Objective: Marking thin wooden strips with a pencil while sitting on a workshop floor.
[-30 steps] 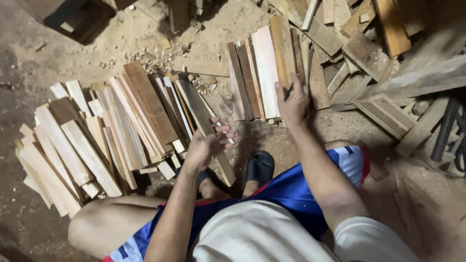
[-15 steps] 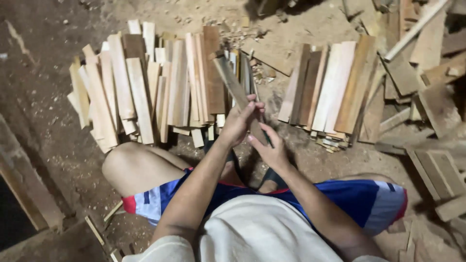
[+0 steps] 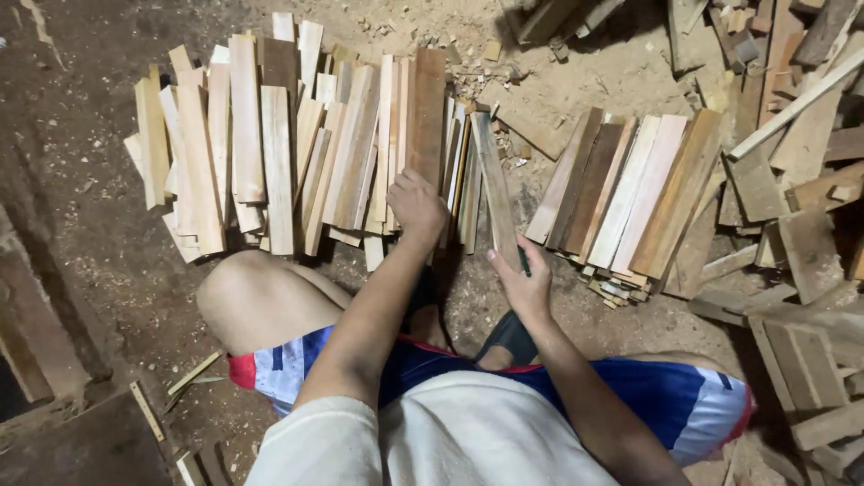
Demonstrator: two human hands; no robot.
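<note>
My left hand [image 3: 416, 205] lies with curled fingers on the near end of a long brown slat [image 3: 428, 112], at the right edge of the left pile of pale wooden slats [image 3: 261, 144]. My right hand [image 3: 522, 281] holds the near end of a single grey-brown slat [image 3: 493, 175]. This slat points away from me, in the gap between the two piles. A small dark green object [image 3: 524, 262] shows between that hand's fingers. I sit on the ground with my bare knee [image 3: 256, 297] and blue shorts [image 3: 648, 396] below the hands.
A second pile of slats [image 3: 630, 193] lies to the right. Loose boards and offcuts [image 3: 792, 162] are heaped at the far right. Sawdust and chips cover the dirt floor [image 3: 81, 180]. A dark wooden board [image 3: 54, 441] lies at the lower left.
The view has shifted a little. Half a second ago both hands were on one slat; now my left hand is on the left pile and only my right hand holds the slat.
</note>
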